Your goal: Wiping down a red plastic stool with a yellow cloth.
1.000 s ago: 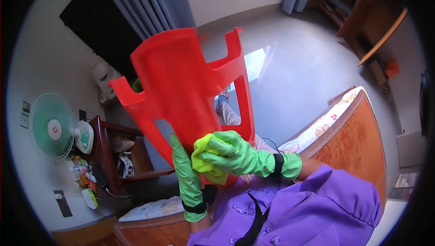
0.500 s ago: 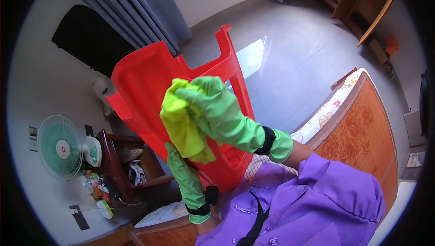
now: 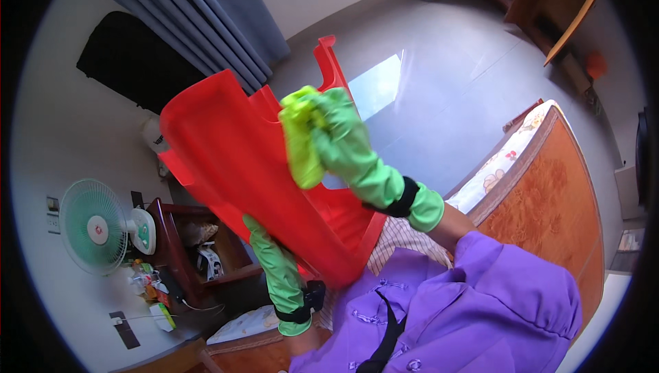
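Observation:
A red plastic stool [image 3: 226, 146] rests tilted against my lap, its legs pointing up and away from me. My left hand [image 3: 264, 249], in a green glove, grips the stool's lower left side; the thumb shows and the other fingers are hidden. Closed around a bunched yellow-green cloth [image 3: 300, 156], my gloved right hand [image 3: 336, 126] is over the stool's right part, near an upright leg. The cloth hangs down from the fingers. Whether it touches the plastic, I cannot tell.
At left, a green-and-white fan [image 3: 96, 227] stands near a dark wooden cabinet [image 3: 161, 235] with an open compartment. A wooden panel [image 3: 542, 194] with floral bedding curves along the right. Blue curtains [image 3: 199, 16] hang behind, above grey floor tiles [image 3: 439, 98].
My right hand has moved up and to the right with the cloth, uncovering more of the stool's red surface. The stool has tipped slightly left; my left hand keeps its grip.

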### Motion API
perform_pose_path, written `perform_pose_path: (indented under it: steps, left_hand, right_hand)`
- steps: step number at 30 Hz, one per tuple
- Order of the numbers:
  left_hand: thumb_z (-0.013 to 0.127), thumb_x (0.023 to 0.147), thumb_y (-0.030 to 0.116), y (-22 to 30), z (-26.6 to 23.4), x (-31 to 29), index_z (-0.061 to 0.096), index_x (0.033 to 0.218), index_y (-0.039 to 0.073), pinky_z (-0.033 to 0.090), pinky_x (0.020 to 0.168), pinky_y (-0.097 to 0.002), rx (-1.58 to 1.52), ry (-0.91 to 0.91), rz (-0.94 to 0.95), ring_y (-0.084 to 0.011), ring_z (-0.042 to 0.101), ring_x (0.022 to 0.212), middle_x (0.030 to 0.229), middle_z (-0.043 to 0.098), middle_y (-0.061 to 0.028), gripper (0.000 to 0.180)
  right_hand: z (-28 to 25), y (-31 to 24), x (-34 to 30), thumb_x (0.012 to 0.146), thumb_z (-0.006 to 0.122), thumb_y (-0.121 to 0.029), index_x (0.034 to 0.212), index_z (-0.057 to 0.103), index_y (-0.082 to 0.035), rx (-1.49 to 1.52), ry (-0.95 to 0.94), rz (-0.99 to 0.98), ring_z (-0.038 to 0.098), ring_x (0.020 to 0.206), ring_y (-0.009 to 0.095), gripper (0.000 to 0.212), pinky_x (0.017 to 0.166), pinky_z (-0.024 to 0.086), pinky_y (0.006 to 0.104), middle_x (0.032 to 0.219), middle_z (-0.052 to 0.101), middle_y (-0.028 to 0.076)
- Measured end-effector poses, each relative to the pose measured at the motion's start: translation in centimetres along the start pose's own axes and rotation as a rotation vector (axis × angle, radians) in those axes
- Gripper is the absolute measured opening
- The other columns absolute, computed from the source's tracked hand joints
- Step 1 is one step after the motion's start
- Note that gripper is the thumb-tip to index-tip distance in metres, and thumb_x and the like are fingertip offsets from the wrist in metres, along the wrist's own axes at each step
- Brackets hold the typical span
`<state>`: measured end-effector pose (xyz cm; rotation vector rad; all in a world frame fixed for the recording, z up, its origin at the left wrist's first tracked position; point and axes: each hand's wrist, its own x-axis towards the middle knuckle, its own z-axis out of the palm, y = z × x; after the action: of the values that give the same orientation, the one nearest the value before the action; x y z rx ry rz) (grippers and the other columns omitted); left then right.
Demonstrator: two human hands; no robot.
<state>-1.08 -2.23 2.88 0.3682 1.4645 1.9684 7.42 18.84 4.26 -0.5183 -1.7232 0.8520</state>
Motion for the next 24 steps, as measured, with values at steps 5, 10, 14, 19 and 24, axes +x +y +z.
perform_pose_path:
  steps: [5,10,14,19,24]
  left_hand:
    - [0.042,0.1,0.059,0.7,-0.5,0.0,0.041,0.145,0.004,0.043,0.109,-0.0368,0.03,0.001,0.057,-0.0202,0.053,0.125,0.141,0.052,-0.0094,0.071]
    - [0.044,0.099,0.061,1.3,0.2,-0.1,0.042,0.145,0.004,0.043,0.108,-0.0366,0.115,0.027,0.081,-0.0204,0.054,0.124,0.14,0.053,-0.0091,0.073]
    - [0.045,0.099,0.06,1.4,-0.4,-0.3,0.043,0.144,0.004,0.043,0.108,-0.0373,0.004,0.073,0.027,-0.021,0.055,0.123,0.139,0.054,-0.0091,0.072]
    - [0.045,0.098,0.061,0.5,-1.0,-0.7,0.044,0.144,0.004,0.042,0.109,-0.0382,0.042,0.053,0.047,-0.0216,0.054,0.124,0.139,0.054,-0.0092,0.072]
    - [0.045,0.098,0.063,-0.1,-0.6,-0.9,0.044,0.143,0.004,0.041,0.11,-0.0389,-0.005,0.012,0.034,-0.023,0.054,0.124,0.14,0.053,-0.0096,0.074]
  right_hand:
    - [1.1,-6.4,-0.4,0.075,0.067,-0.008,0.11,0.062,-0.002,-0.03,-0.05,-0.231,0.06,0.087,0.038,0.036,0.075,0.05,0.0451,0.101,0.061,0.019]
    - [1.0,-3.1,0.0,0.076,0.066,0.001,0.117,0.063,-0.003,0.076,-0.098,-0.172,0.059,0.098,0.035,0.042,0.085,0.05,0.0416,0.106,0.06,0.015]
    - [-0.7,2.0,0.7,0.079,0.056,0.006,0.118,0.062,-0.003,0.027,0.05,0.014,0.059,0.093,0.031,0.04,0.085,0.048,0.0352,0.103,0.057,0.014]
    - [-1.2,7.5,2.2,0.091,0.054,0.0,0.115,0.062,-0.002,0.049,0.115,0.317,0.058,0.091,0.02,0.025,0.084,0.049,0.0304,0.102,0.057,0.009]
    - [0.3,2.4,1.9,0.091,0.054,0.001,0.108,0.063,-0.002,0.633,0.35,0.526,0.058,0.085,0.02,0.019,0.079,0.049,0.0324,0.1,0.057,0.009]
